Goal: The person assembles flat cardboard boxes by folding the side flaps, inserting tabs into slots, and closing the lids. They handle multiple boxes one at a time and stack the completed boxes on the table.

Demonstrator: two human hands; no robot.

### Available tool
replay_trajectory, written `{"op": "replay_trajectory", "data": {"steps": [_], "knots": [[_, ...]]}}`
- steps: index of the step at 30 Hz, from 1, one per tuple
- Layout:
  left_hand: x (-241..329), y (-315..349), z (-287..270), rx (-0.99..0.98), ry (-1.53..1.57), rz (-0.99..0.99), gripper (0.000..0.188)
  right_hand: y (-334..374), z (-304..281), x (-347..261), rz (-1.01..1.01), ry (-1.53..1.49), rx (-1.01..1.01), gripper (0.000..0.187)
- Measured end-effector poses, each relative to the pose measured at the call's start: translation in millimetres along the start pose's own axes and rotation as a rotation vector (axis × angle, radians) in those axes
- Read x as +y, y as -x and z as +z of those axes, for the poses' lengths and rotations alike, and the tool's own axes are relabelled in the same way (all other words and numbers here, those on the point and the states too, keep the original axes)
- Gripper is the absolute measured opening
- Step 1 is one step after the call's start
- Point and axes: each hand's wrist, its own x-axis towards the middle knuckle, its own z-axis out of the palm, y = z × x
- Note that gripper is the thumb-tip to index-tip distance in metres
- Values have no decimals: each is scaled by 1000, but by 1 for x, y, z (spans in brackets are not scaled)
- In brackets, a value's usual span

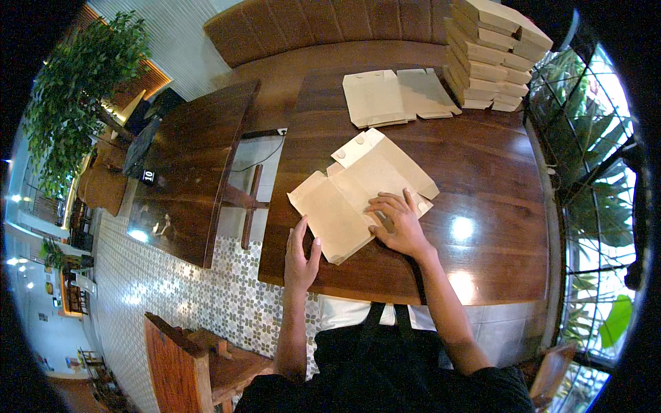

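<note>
Person at a dark wooden table [496, 175], both hands on or at one flat brown cardboard sheet [352, 196]. Sheet lies slanted on the tabletop, right under the right hand and just inside the left. Two big panels with a fold between; pale flap at the end away from the hands, small rounded cuts in it.

Right hand [401, 230]: palm down on the sheet near its right side, fingers spread, thumb apart, not closed on anything. Left hand [299, 260]: at the sheet's near left edge, fingers and thumb parted, also not closed; can't tell how firmly it touches the edge.

Beyond both hands, second cardboard sheet [382, 100], flat, apart from the first. Farther out, right of that, stack of folded cardboard boxes [492, 65], several high, at the table's far right corner. Behind all that, brown padded bench [330, 31].

Off to the left hand's side, another dark table [186, 158] with a small black tag [148, 176] on it; leafy tree [82, 96] past that. Behind and left of the left hand, wooden chair [180, 365] on patterned floor tiles [179, 275]. Well right of the right hand, green plants [599, 158] behind a dark grid. Dark clothing below the forearms.
</note>
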Motion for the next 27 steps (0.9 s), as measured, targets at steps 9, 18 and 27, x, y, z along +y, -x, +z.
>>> {"op": "replay_trajectory", "data": {"steps": [9, 18, 27], "knots": [[-13, -8, 7, 199, 43, -84, 49, 0, -1, -2, 24, -2, -9, 35], [6, 3, -3, -272, -578, 46, 66, -6, -32, 15, 242, 97, 297, 25], [45, 24, 11, -189, -96, 40, 51, 7, -27, 3, 108, 74, 267, 16]]}}
